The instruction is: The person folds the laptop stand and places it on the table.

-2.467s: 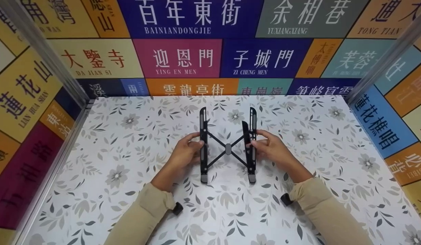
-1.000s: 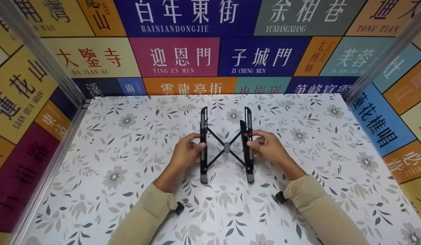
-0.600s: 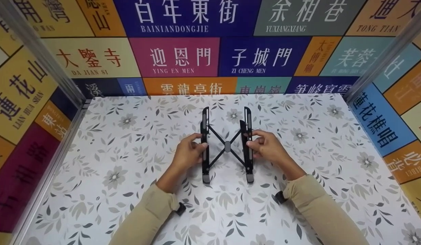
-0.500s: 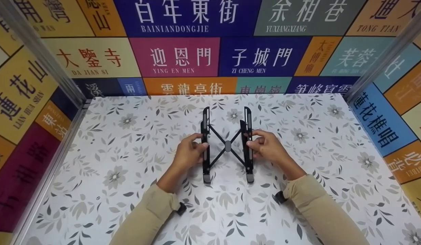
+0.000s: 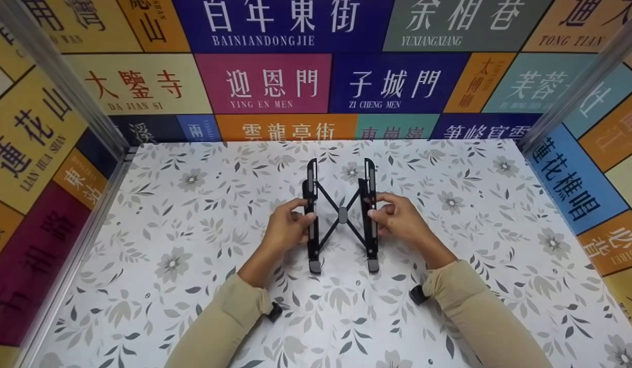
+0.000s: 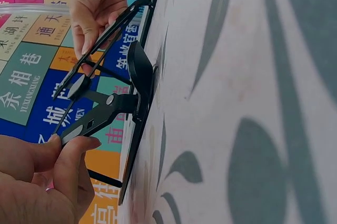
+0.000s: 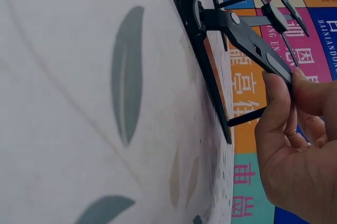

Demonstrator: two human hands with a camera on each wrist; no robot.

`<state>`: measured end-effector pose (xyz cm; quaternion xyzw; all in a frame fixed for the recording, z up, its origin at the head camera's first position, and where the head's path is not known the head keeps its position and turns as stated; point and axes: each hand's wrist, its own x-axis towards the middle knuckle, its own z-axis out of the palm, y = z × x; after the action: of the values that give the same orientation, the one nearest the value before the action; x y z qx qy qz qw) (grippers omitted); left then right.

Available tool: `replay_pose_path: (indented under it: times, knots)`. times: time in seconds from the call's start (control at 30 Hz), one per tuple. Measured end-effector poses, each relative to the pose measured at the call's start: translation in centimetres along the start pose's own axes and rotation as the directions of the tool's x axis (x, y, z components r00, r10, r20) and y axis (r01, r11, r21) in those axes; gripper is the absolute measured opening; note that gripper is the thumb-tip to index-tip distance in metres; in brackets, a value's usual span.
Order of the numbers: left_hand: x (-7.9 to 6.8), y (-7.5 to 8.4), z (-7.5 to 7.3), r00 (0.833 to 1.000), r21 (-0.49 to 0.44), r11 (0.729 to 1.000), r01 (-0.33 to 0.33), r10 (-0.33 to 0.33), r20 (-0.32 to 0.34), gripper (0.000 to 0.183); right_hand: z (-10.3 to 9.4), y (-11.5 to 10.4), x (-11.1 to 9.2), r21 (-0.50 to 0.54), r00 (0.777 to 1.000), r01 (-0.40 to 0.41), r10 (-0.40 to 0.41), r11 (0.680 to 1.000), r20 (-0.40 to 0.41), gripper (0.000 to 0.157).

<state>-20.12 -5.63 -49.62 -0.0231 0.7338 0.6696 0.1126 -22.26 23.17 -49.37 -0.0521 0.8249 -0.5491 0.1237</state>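
A black folding laptop stand (image 5: 342, 214) stands on the table, its two side rails joined by crossed bars with a grey hub. My left hand (image 5: 287, 225) pinches the left rail between thumb and fingers. On the other side my right hand (image 5: 400, 220) pinches the right rail the same way. In the left wrist view the stand's upper rail (image 6: 95, 118) slopes up from its base on the table, with the left thumb and finger on it. The right wrist view shows the right hand (image 7: 300, 129) gripping its sloping rail (image 7: 258, 50).
The white table (image 5: 193, 306) has a grey leaf and flower pattern. Panels with coloured signs (image 5: 265, 84) rise behind it and at both sides, with metal posts (image 5: 75, 82) at the corners. Each sleeve has a small black device (image 5: 419, 294) at the cuff.
The two rails have come closer together, and the crossed bars are steeper. Both hands have moved inward with them, still pinching the rails.
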Motion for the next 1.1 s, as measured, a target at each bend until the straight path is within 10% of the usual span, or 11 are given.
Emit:
replay_pose_path:
  times: [1.1]
  knots:
    - [0.4, 0.3, 2.6, 1.0, -0.058, 0.998, -0.031, 0.031, -0.003, 0.037, 1.2, -0.6, 0.9, 0.005, 0.999, 0.006, -0.007, 1.0, 0.042, 0.033]
